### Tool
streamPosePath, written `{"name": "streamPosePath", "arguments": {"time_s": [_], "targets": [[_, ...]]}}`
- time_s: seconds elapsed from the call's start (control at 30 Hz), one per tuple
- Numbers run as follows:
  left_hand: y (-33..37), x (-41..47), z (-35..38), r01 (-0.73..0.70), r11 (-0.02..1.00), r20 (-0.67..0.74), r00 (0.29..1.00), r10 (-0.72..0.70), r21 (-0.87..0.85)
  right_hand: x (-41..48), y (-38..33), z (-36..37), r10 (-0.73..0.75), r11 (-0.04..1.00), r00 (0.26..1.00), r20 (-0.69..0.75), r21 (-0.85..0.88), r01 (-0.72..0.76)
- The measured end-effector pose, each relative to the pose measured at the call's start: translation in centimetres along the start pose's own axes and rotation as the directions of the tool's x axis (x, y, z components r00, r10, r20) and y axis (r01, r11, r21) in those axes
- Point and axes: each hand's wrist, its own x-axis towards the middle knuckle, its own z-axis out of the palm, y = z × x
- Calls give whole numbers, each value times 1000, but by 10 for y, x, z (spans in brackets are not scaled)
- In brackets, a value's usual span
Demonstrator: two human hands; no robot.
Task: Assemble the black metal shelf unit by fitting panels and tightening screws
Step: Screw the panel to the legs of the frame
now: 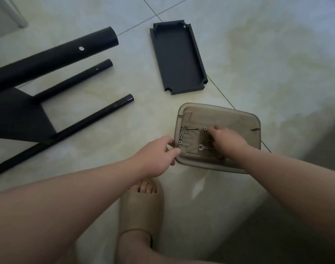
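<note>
Left hand: fingers pinch left rim of translucent brown plastic tray. Right hand: inside tray, fingers curled, grasp unclear. Silver screws: loose.

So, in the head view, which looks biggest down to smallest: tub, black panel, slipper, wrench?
1. Tub.
2. Panel and slipper look about alike; the slipper is much nearer the camera, so I won't rank them.
3. Wrench, by far the smallest.

Dim, greenish light; soft sheen on floor; dark shadow lower right; wide-angle bending at edges.
</note>
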Motion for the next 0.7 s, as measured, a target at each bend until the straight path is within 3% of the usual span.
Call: {"name": "streamPosePath", "arguments": {"time_s": [0.2,0.37,0.5,0.7], "targets": [[6,-1,-1,24,999,-8,1000,-24,32,-11,5,0,-58,983,994,-90,-176,42],[16,-20,-19,69,976,-1,998,-70,205,-40,-5,-40,34,991,981,-191,132,-9],[31,-61,-62,27,894,-13,1000,-24,448,-79,-37,-91,-60,936,930,-362,304,178],[40,-152,-139,54,824,-256,960,112,565,-146,-116,-180,-217,860,814,-539,289,421]]}}
